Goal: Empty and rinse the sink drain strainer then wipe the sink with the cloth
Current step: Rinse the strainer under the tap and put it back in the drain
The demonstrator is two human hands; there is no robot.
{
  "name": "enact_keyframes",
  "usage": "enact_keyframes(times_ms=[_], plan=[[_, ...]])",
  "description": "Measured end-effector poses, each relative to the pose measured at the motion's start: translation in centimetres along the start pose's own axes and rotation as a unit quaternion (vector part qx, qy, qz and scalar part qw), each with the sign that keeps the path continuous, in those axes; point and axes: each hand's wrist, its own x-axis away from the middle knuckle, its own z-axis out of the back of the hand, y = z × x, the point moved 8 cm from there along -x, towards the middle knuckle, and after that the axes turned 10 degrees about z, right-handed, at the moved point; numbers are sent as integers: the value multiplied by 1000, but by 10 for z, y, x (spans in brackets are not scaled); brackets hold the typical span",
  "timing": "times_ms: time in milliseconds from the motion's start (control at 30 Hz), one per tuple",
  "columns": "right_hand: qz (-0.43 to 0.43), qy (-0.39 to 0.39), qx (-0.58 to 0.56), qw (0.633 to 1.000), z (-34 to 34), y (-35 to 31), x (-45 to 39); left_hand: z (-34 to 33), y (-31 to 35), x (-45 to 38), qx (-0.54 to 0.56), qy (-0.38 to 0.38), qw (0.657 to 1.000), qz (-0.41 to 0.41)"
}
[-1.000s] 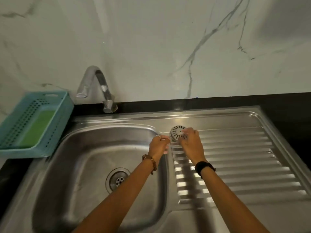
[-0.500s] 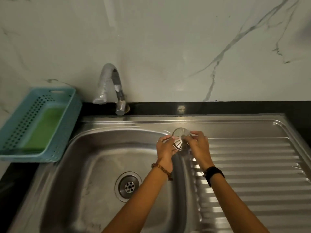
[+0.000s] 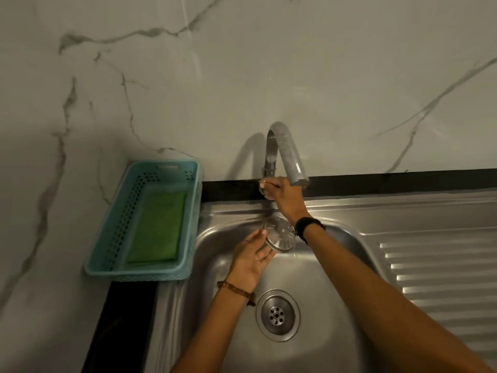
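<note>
My left hand (image 3: 251,258) holds the round metal drain strainer (image 3: 279,235) by its edge, tilted, above the back of the steel sink basin (image 3: 330,267). My right hand (image 3: 282,196) is closed around the base of the curved tap (image 3: 285,146), where the handle sits. No water is visible from the spout. The open drain (image 3: 277,315) lies in the basin floor below my left wrist. A folded green cloth (image 3: 157,227) lies inside a light blue plastic basket (image 3: 107,235) on the counter to the left of the sink.
The ribbed steel draining board (image 3: 441,267) runs along the right of the basin. A black counter strip (image 3: 403,181) lies behind the sink under the marble wall (image 3: 242,76). The marble also covers the left side (image 3: 40,211).
Both hands held the strainer over the draining board; the left hand has carried it left under the tap, and the right hand let go and reached up to the tap's base. The view swung left.
</note>
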Motion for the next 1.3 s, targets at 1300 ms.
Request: enact_keyframes(times_ms=[1300], plan=[[6, -17, 244, 970, 39, 65, 135, 43, -49, 6, -157, 108, 982, -7]])
